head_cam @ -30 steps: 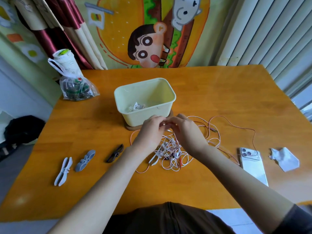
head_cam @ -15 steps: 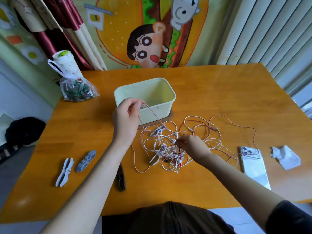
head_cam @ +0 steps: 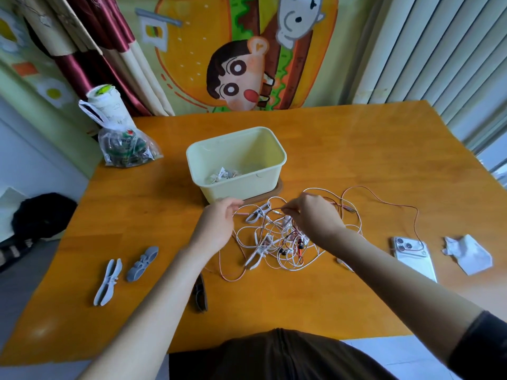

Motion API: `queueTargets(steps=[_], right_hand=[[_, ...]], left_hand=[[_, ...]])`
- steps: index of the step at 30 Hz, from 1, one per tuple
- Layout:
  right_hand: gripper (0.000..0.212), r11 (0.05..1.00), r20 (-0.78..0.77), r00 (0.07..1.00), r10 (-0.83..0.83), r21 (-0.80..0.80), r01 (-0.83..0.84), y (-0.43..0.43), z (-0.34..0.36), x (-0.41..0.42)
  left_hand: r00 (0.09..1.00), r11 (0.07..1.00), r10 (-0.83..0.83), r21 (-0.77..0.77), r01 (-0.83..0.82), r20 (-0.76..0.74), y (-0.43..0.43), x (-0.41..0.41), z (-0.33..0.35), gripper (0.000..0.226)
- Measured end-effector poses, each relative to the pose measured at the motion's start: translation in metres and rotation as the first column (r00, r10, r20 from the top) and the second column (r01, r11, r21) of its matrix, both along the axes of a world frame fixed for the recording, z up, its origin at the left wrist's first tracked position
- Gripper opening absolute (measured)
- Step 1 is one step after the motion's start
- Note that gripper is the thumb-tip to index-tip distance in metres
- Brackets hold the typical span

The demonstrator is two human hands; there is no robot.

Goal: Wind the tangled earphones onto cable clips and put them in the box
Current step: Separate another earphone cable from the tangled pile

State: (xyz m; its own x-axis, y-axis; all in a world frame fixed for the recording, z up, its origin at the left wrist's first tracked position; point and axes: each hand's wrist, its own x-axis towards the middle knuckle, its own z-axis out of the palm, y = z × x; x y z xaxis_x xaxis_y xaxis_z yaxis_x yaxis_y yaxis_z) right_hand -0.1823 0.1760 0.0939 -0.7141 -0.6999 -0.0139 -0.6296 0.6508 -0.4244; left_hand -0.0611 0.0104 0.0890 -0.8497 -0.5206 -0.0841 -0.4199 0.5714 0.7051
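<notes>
A tangle of white and pink earphone cables (head_cam: pixel 277 244) lies on the wooden table in front of the pale yellow box (head_cam: pixel 282 160). Two white cable clips (head_cam: pixel 256 215) (head_cam: pixel 258 256) sit inside the tangle. My left hand (head_cam: pixel 218 226) pinches one end of a thin cable at the tangle's left edge. My right hand (head_cam: pixel 315 215) pinches the same strand above the heap, so it runs taut between them. One wound earphone bundle (head_cam: pixel 222 174) lies in the box. To the left lie a pale clip (head_cam: pixel 108 281) and a grey clip (head_cam: pixel 142 263). A black clip (head_cam: pixel 200 293) shows beside my left forearm.
The box stands on a brown wooden board (head_cam: pixel 275 192). A white phone (head_cam: pixel 414 260) and crumpled paper (head_cam: pixel 466 255) lie at the right, with a pink cable looping over the phone. A plastic bag (head_cam: pixel 127 146) stands at the back left corner.
My left hand came down from beside the box rim to table height. My right hand moved from the tangle's middle up to its far side, and a strand now stretches between the hands.
</notes>
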Motion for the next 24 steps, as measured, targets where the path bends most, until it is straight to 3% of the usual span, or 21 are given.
queueTargets(steps=[4,11,15,19,22,24], right_hand=[[0.026,0.996,0.003,0.996,0.091,0.019,-0.091,-0.012,0.011,0.022],[0.023,0.996,0.096,0.992,0.076,-0.046,-0.072,-0.001,-0.01,0.029],[0.021,0.999,0.169,0.985,0.035,0.015,-0.038,0.012,-0.032,0.016],[0.018,0.996,0.177,0.984,0.005,0.09,-0.022,0.02,-0.04,0.001],[0.017,0.971,0.225,0.971,-0.083,0.236,0.029,0.034,-0.055,-0.007],[0.018,0.957,0.226,0.965,-0.136,0.281,0.069,0.045,-0.063,-0.011]], left_hand=[[0.978,0.974,-0.201,0.094,0.205,-0.056,0.028,-0.012,0.01,0.028],[0.994,0.988,-0.104,0.108,0.108,-0.043,0.036,-0.011,0.013,0.017],[0.984,0.925,0.058,0.381,0.011,-0.169,0.029,-0.013,0.035,0.029],[0.929,0.883,0.233,0.463,-0.079,-0.286,0.031,-0.011,0.051,0.03],[0.817,0.82,0.431,0.544,-0.177,-0.383,0.02,-0.01,0.063,0.032],[0.808,0.829,0.433,0.529,-0.183,-0.4,0.011,-0.008,0.066,0.032]])
